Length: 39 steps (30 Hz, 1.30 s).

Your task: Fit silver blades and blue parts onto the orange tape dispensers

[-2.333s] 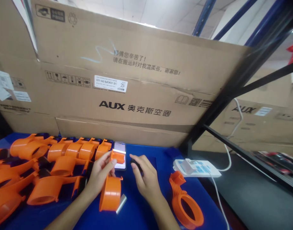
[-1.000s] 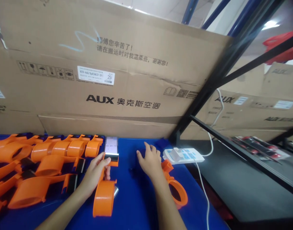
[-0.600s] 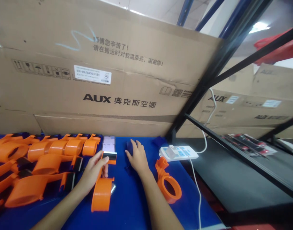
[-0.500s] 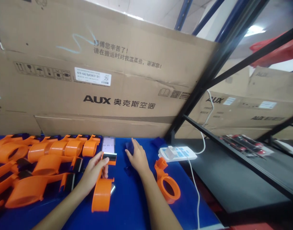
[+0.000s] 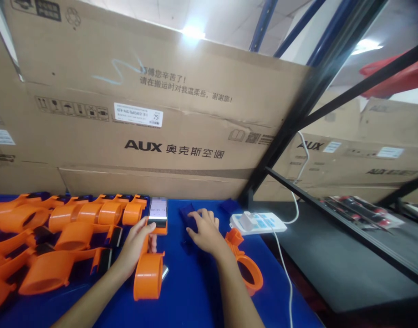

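Note:
My left hand [image 5: 140, 243] is closed around the handle of an orange tape dispenser [image 5: 148, 278], with its black-and-white cutting end up and its ring hanging down. My right hand [image 5: 205, 230] reaches over small dark blue pieces [image 5: 187, 212] on the blue tabletop [image 5: 188, 291]. Its fingertips are at the edge of one piece, with thumb and fingers apart. Right of that forearm another orange dispenser [image 5: 255, 278], with no black end showing, lies partly covered by the arm.
Rows of orange tape dispensers [image 5: 47, 273] fill the left side. A phone [image 5: 158, 208] showing a timer stands behind my left hand. At right lie a white power strip [image 5: 258, 223] and its cable [image 5: 286, 273], beside a black rack post [image 5: 280, 136]. Large cardboard boxes [image 5: 93, 150] stand behind.
My right hand has gone from outstretched fingers to curled ones over the blue pieces. The left hand keeps its hold on the tape dispenser. The view has shifted slightly.

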### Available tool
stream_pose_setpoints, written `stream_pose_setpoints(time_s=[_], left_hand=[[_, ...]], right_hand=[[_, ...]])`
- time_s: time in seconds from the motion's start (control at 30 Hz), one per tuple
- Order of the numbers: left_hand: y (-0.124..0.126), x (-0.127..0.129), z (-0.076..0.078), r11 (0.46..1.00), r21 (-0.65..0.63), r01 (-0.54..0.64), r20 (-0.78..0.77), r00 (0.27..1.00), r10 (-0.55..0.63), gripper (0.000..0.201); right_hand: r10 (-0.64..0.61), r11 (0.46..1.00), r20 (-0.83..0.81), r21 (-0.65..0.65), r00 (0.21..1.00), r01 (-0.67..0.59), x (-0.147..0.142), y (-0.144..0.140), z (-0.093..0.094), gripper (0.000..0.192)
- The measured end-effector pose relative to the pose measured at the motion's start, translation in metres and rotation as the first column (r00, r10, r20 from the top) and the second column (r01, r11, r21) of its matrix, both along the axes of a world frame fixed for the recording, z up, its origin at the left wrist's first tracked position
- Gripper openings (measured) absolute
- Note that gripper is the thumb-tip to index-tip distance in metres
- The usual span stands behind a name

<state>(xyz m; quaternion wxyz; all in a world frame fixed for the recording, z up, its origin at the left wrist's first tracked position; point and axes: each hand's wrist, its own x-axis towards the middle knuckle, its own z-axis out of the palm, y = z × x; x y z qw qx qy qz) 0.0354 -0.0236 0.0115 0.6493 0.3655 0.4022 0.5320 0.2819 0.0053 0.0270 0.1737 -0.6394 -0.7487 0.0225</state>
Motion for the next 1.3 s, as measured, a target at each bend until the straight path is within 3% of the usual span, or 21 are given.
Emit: stream_pose_setpoints(time_s=[0.13,0.2,0.33,0.47,0.63,0.7,0.8,0.9,1.13,1.3], left_hand=[[0.002,-0.001,-0.001,1.000,0.005,-0.004,0.012,1.000,0.004,0.036],[0.001,0.000,0.000,1.000,0.002,-0.007,0.022,1.000,0.007,0.036],[0.000,0.000,0.003,1.000,-0.011,-0.011,0.021,1.000,0.011,0.036],[0.001,0.000,0.004,1.000,-0.010,-0.016,0.035,0.999,0.016,0.036],[0.001,-0.001,0.003,1.000,-0.015,-0.005,0.040,0.999,0.005,0.035],[0.001,-0.001,0.002,1.000,-0.011,-0.008,0.029,1.000,0.008,0.035],[0.003,-0.001,0.001,1.000,-0.013,-0.025,0.012,1.000,0.025,0.036],[0.004,-0.001,-0.001,0.999,-0.015,-0.032,0.011,0.999,0.032,0.037],[0.003,-0.002,-0.001,1.000,-0.005,-0.002,-0.008,1.000,0.001,0.038],[0.000,-0.001,-0.001,1.000,-0.002,-0.006,-0.025,1.000,0.006,0.037]], right_hand=[[-0.168,0.984,0.059,-0.046,0.984,0.170,0.002,0.004,-0.007,0.062],[-0.232,0.969,0.087,-0.068,0.969,0.238,0.002,0.007,-0.009,0.062],[-0.241,0.966,0.087,-0.071,0.967,0.247,0.002,0.009,-0.007,0.047],[-0.232,0.970,0.064,-0.058,0.971,0.236,0.001,0.009,-0.002,0.049],[-0.158,0.986,0.025,-0.058,0.987,0.159,0.003,0.003,0.007,0.052],[-0.051,0.994,0.018,-0.098,0.999,0.053,0.005,-0.003,0.012,0.056],[0.153,0.961,-0.006,-0.233,0.988,-0.151,0.007,-0.012,0.016,0.060],[0.218,0.926,-0.037,-0.308,0.975,-0.218,0.004,-0.016,0.016,0.052],[0.269,0.938,-0.114,-0.194,0.956,-0.287,-0.009,-0.015,0.020,0.023],[0.316,0.936,-0.391,-0.022,0.865,-0.352,-0.016,-0.015,0.031,0.010]])
